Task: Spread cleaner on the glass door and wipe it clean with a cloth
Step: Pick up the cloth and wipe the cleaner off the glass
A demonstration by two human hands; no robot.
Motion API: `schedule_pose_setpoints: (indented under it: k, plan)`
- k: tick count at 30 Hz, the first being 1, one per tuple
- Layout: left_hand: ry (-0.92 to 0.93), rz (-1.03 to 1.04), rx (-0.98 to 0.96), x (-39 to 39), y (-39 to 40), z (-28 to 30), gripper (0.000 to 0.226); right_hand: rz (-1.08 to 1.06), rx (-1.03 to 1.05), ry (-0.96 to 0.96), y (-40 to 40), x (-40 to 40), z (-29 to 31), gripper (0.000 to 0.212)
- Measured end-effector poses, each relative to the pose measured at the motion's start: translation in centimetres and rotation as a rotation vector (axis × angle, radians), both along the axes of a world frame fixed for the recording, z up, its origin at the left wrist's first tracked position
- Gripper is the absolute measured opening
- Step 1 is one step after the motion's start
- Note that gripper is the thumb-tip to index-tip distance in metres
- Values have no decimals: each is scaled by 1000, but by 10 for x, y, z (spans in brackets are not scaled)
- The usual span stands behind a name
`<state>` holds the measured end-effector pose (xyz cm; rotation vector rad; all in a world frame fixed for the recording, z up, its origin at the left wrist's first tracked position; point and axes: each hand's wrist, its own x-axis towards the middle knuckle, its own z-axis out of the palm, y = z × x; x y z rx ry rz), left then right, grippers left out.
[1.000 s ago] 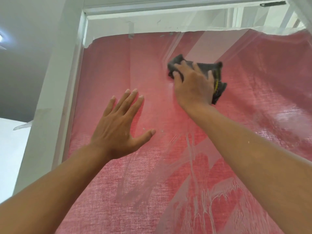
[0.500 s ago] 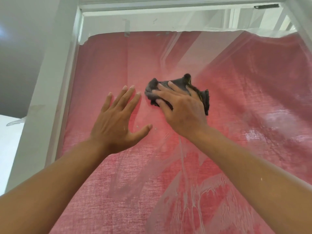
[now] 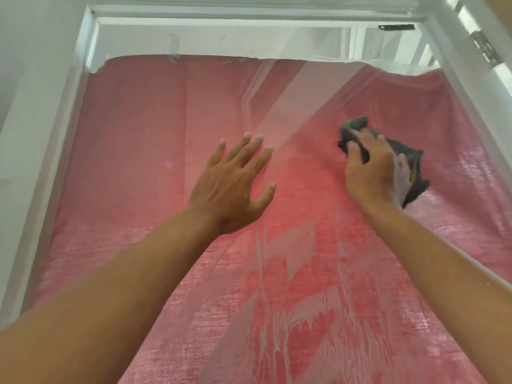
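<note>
Grey cloth point(image 3: 401, 156) is sweeping right across the glass door point(image 3: 171, 128) under my right hand point(image 3: 371, 167), fingers curling over it; it was beside my left hand point(image 3: 232, 187), lying flat, probably bracing. Cleaner streaks point(image 3: 299, 309) below are still waiting.

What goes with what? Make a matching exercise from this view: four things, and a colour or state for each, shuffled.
Things:
1. cloth
2. left hand
3. door frame
4. curtain behind the glass

States:
A. white
B. pink-red
C. flat, fingers spread
D. dark grey, bunched under the right hand

Pairs: 1-D, 2-C, 3-A, 4-B
</note>
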<state>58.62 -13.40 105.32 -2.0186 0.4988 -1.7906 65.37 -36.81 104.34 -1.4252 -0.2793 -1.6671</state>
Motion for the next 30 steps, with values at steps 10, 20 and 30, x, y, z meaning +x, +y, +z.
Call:
schedule_pose_setpoints:
  k: [10, 20, 30]
  plan:
    - [-41, -37, -9, 11, -10, 2, 68, -20, -23, -42, -32, 14, 10, 34]
    - [-33, -31, -23, 12, -10, 2, 68, -46, -244, -196, -25, 16, 22, 34]
    - [-41, -30, -29, 12, -10, 1, 68, -59, -490, -231, -25, 21, 27, 34]
